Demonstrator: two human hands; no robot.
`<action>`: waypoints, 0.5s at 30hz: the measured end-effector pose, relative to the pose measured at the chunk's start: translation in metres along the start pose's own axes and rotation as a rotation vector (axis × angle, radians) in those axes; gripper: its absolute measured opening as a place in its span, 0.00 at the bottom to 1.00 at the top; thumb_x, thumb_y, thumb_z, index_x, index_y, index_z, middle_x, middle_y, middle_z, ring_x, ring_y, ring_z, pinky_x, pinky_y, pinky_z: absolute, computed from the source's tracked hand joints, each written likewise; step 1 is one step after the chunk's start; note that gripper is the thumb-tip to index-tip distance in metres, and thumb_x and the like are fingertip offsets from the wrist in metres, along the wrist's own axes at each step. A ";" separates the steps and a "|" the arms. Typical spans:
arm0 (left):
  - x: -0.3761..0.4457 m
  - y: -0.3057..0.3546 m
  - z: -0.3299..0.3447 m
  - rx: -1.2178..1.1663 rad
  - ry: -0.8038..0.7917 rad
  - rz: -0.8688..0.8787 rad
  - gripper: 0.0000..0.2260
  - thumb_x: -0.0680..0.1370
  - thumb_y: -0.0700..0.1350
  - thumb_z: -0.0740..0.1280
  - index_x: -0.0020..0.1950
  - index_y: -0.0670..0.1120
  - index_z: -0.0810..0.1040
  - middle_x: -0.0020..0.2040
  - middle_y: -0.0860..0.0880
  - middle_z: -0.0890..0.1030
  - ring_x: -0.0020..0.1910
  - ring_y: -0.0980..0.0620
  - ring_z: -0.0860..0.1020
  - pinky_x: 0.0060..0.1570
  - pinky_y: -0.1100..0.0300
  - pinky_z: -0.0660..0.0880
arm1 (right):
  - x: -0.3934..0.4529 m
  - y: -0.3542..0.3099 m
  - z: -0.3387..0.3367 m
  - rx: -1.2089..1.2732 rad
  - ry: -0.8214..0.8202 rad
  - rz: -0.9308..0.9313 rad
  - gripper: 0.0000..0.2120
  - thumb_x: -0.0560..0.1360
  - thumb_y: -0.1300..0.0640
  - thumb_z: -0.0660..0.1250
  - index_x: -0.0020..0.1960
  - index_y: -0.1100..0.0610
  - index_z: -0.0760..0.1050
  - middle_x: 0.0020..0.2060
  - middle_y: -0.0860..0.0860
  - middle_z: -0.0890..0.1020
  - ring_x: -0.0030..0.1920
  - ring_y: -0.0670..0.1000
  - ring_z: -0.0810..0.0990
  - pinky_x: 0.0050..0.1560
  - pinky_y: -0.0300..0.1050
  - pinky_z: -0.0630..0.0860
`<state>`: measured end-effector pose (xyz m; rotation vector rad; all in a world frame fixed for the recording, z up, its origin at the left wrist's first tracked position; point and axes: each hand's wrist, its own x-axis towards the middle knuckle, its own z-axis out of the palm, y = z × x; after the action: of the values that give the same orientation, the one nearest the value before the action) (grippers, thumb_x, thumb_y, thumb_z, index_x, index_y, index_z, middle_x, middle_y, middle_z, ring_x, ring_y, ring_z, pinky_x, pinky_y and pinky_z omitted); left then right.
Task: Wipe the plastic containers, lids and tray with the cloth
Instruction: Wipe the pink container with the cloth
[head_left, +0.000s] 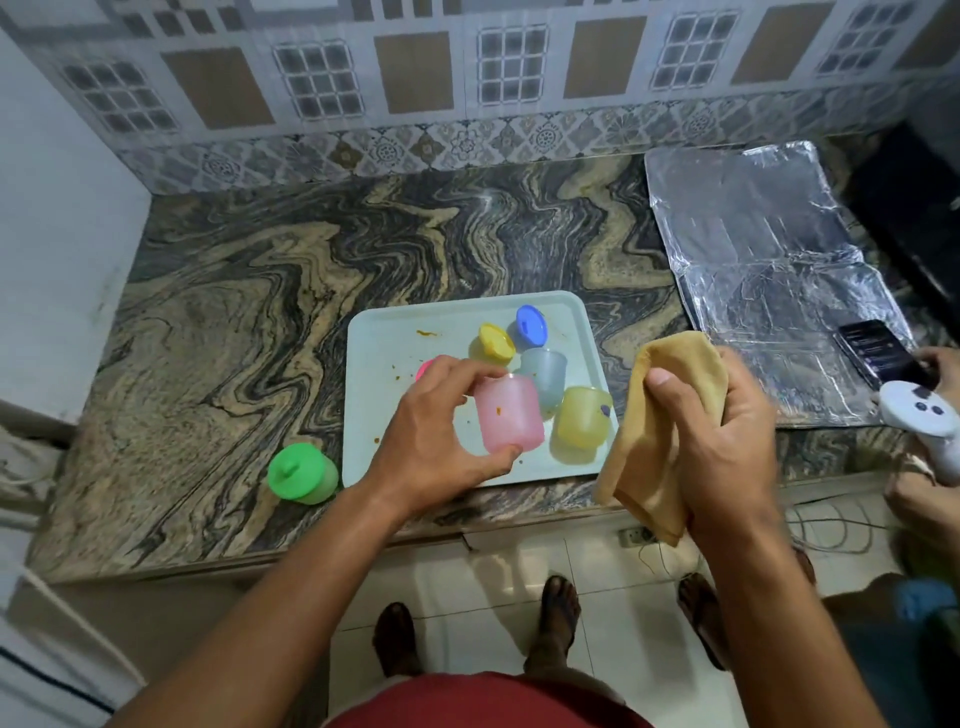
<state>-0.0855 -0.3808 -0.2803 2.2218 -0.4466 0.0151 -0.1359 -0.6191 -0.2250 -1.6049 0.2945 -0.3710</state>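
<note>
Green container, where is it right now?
In the head view the green container stands lidded on the counter, off the tray, beside its near-left corner and left of the left hand gripping the pink container.

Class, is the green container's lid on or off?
On. The green lid caps the green container standing on the counter.

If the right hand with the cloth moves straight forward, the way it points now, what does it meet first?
Probably the foil sheet beyond the right hand and cloth; the counter between looks free, though depth is unclear.

Head camera looks steeply down at counter (260, 291).
</note>
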 end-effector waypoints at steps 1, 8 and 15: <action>-0.001 0.008 -0.008 -0.011 0.052 0.009 0.33 0.63 0.50 0.83 0.67 0.54 0.78 0.57 0.55 0.77 0.57 0.56 0.79 0.58 0.56 0.78 | -0.002 -0.004 0.004 -0.005 -0.024 -0.014 0.10 0.75 0.53 0.70 0.50 0.59 0.77 0.38 0.46 0.78 0.39 0.44 0.76 0.41 0.40 0.73; -0.007 0.059 -0.064 0.007 0.272 0.074 0.34 0.64 0.48 0.85 0.68 0.51 0.80 0.60 0.52 0.79 0.58 0.57 0.78 0.55 0.69 0.72 | -0.016 -0.045 0.037 -0.135 -0.169 -0.282 0.08 0.76 0.57 0.71 0.52 0.51 0.74 0.41 0.42 0.83 0.38 0.41 0.80 0.42 0.35 0.76; -0.011 0.085 -0.087 0.092 0.364 0.150 0.30 0.66 0.54 0.83 0.66 0.51 0.82 0.57 0.52 0.79 0.56 0.52 0.80 0.53 0.50 0.79 | -0.016 -0.064 0.067 -0.413 -0.143 -0.624 0.10 0.76 0.58 0.77 0.52 0.56 0.77 0.44 0.47 0.81 0.41 0.43 0.77 0.47 0.27 0.70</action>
<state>-0.1112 -0.3606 -0.1619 2.2064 -0.4146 0.5199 -0.1253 -0.5467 -0.1649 -2.1066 -0.2714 -0.6985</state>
